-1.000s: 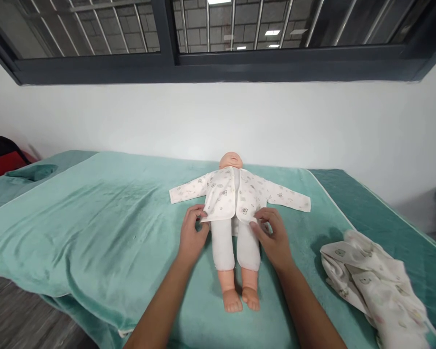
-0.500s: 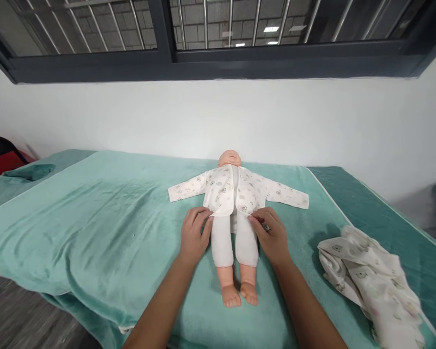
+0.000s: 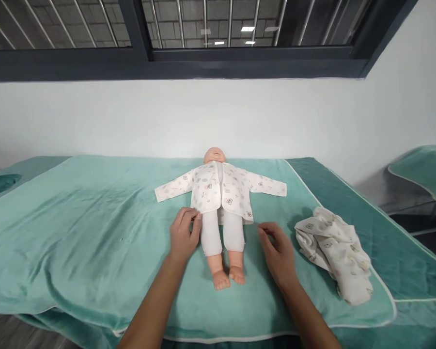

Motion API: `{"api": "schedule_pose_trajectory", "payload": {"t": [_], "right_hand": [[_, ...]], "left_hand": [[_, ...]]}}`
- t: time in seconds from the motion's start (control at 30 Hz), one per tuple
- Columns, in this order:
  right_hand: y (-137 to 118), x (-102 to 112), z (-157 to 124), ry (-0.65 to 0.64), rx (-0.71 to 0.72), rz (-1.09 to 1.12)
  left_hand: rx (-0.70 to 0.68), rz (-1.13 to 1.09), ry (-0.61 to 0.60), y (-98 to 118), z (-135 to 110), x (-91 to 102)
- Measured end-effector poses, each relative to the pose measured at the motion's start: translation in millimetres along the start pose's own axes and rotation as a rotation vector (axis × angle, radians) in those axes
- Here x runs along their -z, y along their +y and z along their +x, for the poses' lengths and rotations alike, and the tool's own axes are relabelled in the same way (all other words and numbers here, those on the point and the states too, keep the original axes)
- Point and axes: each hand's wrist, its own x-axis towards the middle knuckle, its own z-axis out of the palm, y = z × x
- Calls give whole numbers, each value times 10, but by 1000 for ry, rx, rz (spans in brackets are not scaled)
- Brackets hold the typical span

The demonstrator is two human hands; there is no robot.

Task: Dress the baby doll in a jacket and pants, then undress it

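A baby doll [image 3: 214,155] lies on its back, its head toward the wall and its bare feet toward me. It wears a white printed baby jacket [image 3: 205,189], open down the front with both sleeves spread out, and white covering on its legs. My left hand [image 3: 184,233] pinches the jacket's lower left corner between thumb and fingers. To the right of the doll's legs, my right hand [image 3: 279,249] is apart from the jacket, fingers curved with a gap to the thumb and nothing in them.
A crumpled white printed cloth [image 3: 339,257] lies to the right on the green blanket [image 3: 94,232]. Behind the bed is a white wall [image 3: 167,118] under a barred window [image 3: 218,29]. Another green-covered surface [image 3: 427,167] stands at the far right.
My right hand has let go of the jacket hem and moved right, away from the doll. My left hand stays at the hem. The view has turned rightward.
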Motion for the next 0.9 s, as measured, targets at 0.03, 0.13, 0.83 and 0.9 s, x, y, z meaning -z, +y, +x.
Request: {"api": "schedule_pose_trajectory", "payload": {"t": [0.03, 0.13, 0.83, 0.9], "right_hand": [[20, 108, -84, 48, 48, -86], [95, 470, -284, 163, 200, -405], [-750, 608, 317, 9, -518, 514], [-951, 500, 454, -40, -488, 648]], "left_hand": [[0, 3, -4, 2, -6, 4], [12, 8, -41, 2, -28, 13], [-340, 84, -427, 748, -549, 167], [-344, 133, -485, 815, -578, 149]]}}
